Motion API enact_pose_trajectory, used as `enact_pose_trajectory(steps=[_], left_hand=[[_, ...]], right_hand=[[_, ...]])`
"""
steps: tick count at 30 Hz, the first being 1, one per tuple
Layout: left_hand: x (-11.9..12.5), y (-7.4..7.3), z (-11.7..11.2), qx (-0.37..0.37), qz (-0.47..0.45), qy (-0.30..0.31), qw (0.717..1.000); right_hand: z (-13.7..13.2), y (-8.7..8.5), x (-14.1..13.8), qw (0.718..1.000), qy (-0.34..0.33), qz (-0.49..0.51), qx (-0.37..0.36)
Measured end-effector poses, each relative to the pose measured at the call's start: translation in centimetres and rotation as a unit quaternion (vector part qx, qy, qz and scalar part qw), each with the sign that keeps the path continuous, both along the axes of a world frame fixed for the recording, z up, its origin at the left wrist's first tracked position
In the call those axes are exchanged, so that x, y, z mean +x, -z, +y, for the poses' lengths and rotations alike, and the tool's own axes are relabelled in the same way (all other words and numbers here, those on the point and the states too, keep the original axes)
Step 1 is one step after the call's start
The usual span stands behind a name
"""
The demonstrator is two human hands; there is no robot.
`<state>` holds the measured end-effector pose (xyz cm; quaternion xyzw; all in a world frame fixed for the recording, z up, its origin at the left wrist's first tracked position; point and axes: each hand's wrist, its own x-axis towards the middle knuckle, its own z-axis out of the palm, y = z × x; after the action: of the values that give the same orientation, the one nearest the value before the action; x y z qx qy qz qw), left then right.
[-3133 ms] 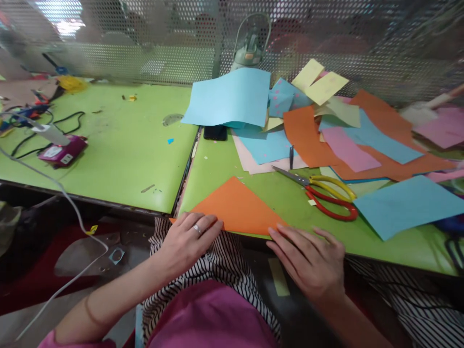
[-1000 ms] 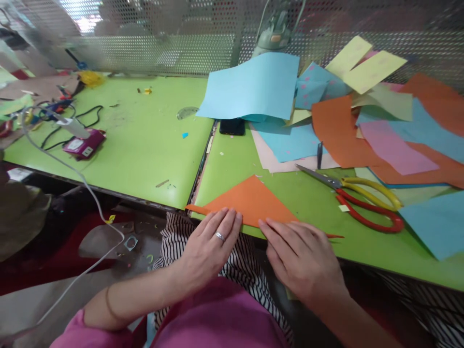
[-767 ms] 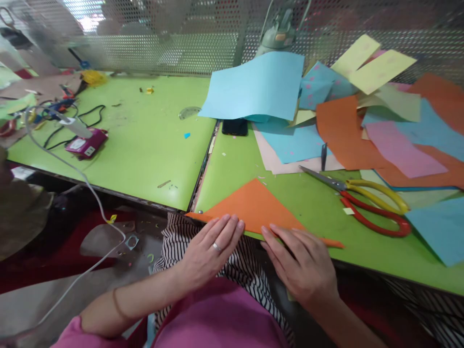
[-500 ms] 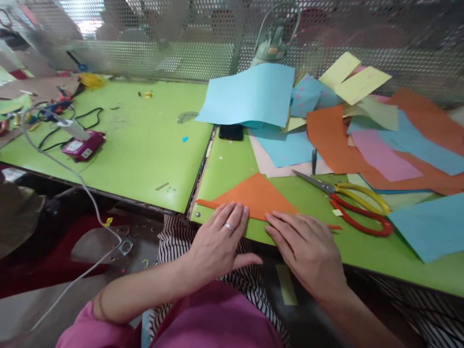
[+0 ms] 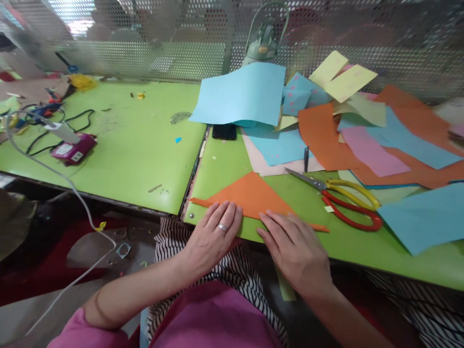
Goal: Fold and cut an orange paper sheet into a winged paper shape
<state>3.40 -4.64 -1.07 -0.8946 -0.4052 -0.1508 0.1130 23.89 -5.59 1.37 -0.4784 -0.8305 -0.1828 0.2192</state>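
Observation:
A folded orange paper [image 5: 252, 192], triangular with a thin strip along its lower side, lies near the front edge of the green table. On the left part of its lower fold rests my left hand [image 5: 213, 232], fingers stretched and side by side, a silver ring on one. My right hand [image 5: 295, 249] lies on the right part of the same fold, fingers extended, its fingertips a short way from the left hand. Both hands press on the paper without grasping it. The left thumb is hidden. Scissors [image 5: 326, 186] with one red and one yellow handle lie beyond my right hand.
Loose blue, orange, pink and yellow paper sheets [image 5: 317, 130] pile up at the right. A black phone [image 5: 224, 132] sits partly under a blue sheet [image 5: 242, 94]. A bottle [image 5: 263, 48] stands behind. At the left is a purple power adapter [image 5: 74, 149] with a white cable.
My left thumb, which stuck out to the right, has drawn in out of sight. The hands stay on the orange paper's fold; the whole view has shifted slightly.

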Motion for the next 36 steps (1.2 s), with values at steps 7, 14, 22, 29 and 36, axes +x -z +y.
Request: enact_pose_trajectory(steps=[7, 14, 22, 29, 36], left_hand=[[-0.2, 0.1, 0.0, 0.022, -0.010, 0.007, 1.000], [0.1, -0.4, -0.5, 0.035, 0.011, -0.029, 0.999], [-1.4, -0.5, -0.6, 0.033, 0.007, -0.049, 0.998], [-4.2, -0.2, -0.6, 0.068, -0.005, -0.082, 0.994], [-4.6, 0.1, -0.7, 0.074, -0.035, -0.071, 0.994]], right_hand=[[-0.4, 0.0, -0.1, 1.000, -0.004, -0.010, 0.017], [-0.9, 0.5, 0.2, 0.999, -0.001, -0.028, 0.015], [-1.4, 0.8, 1.2, 1.000, -0.018, -0.014, 0.017], [-1.4, 1.5, 2.9, 0.998, 0.001, -0.015, 0.058], [-2.1, 2.1, 4.7, 0.997, 0.036, -0.022, 0.058]])
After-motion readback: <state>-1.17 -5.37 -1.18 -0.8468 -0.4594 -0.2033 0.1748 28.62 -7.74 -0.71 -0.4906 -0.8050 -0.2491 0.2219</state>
